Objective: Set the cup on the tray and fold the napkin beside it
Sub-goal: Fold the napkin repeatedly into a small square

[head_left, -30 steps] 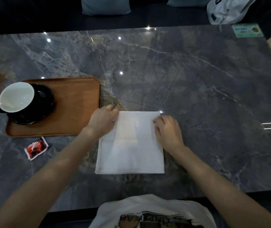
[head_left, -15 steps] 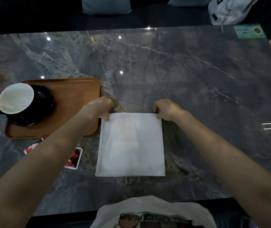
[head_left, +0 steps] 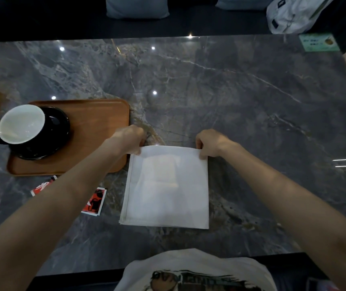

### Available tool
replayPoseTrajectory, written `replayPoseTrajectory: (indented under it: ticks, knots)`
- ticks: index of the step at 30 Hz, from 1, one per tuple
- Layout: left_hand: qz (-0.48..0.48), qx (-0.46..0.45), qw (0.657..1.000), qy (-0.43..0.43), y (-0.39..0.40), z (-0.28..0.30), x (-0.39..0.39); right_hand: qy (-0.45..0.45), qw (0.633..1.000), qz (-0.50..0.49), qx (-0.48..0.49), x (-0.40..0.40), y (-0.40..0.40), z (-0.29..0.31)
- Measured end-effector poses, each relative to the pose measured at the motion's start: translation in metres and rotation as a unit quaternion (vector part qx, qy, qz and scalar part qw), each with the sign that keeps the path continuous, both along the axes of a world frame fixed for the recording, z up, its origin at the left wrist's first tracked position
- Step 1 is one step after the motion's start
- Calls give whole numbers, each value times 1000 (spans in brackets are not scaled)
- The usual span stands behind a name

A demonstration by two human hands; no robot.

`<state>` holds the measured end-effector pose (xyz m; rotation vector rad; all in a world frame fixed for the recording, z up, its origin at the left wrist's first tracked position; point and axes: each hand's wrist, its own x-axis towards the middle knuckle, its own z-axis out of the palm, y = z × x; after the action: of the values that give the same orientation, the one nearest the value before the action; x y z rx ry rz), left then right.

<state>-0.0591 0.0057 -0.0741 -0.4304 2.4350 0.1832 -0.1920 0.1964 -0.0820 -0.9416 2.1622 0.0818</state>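
cup (head_left: 21, 123) on tray (head_left: 96, 122), folded white napkin (head_left: 167, 185) beside

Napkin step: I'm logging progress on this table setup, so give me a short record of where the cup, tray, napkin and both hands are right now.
cup: black with a white inside, on a black saucer on the tray
tray: wooden, left of the napkin
napkin: white, folded square, flat on the table
left hand: pinches the napkin's far left corner
right hand: pinches the napkin's far right corner
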Motion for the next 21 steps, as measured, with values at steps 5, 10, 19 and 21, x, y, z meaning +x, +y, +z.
replayPoseTrajectory:
  ticks: [5,10,19,21]
  knots:
    - [6,12,999,49,3,3,11,6,998,-44,-53,-2,6,2]
    - [1,10,989,145,-2,7,28,85,988,-14,-128,-2,12,19]
    - [-96,-23,935,340,12,20,71,207,934,23,-292,31,55,34]
    - [-129,-32,917,375,22,23,84,232,915,45,-328,43,69,32]
